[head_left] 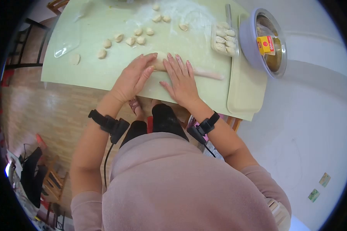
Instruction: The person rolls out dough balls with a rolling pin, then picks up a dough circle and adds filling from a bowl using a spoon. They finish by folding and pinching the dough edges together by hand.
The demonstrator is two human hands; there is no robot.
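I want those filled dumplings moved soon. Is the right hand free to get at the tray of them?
Probably yes: the right hand lies flat on the dough roll, holding nothing, and bare mat separates it from the dumpling tray.

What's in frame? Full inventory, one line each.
dough rope: 1, pale, on the mat under both hands
dough pieces: about a dozen, pale, scattered on the mat's far part
mat: 1, light green, on the table
dumplings: several, white, in a clear tray right of the flour patch
bowl: 1, grey, far right, yellow-red packet inside
tray: 1, cream, right edge
left hand: flat on dough
right hand: flat on dough
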